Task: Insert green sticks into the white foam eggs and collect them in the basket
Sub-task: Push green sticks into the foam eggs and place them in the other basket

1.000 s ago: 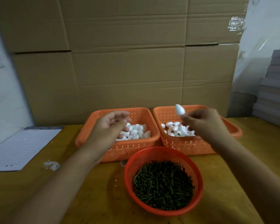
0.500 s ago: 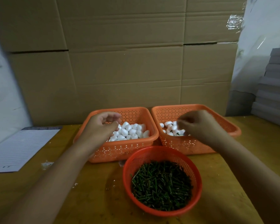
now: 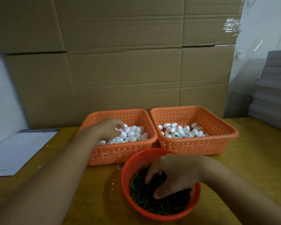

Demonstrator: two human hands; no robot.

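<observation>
Green sticks (image 3: 159, 203): heaped loose in the round red basket (image 3: 128, 169) nearest the person; right hand (image 3: 175, 174) is down in the heap, fingers curled into the sticks; whether a stick is pinched cannot be told.
Right-hand risk: curled fingers may rake up several sticks at once; extras could drop on the wooden table (image 3: 253, 153) or tangle in the grip; a stick held off-centre would likely enter the foam crooked.
White foam eggs (image 3: 133, 133): piled in the left orange basket (image 3: 120, 153); left hand (image 3: 109, 129) rests among them, fingers bent over the pile; an egg may be under the fingertips, but the grip is hidden.
Left-hand risk: foam is light and soft; a hard squeeze could dent it; a loose hold could let it roll back or hop over the rim.
Right orange basket (image 3: 201, 145): holds more white eggs with dark green showing beneath a few; judged the collecting basket.
Sorting risk: both orange baskets sit side by side, rims nearly touching; a finished egg could land in the wrong one.
Lined paper pad (image 3: 18, 151): lies at the far left, well apart.
</observation>
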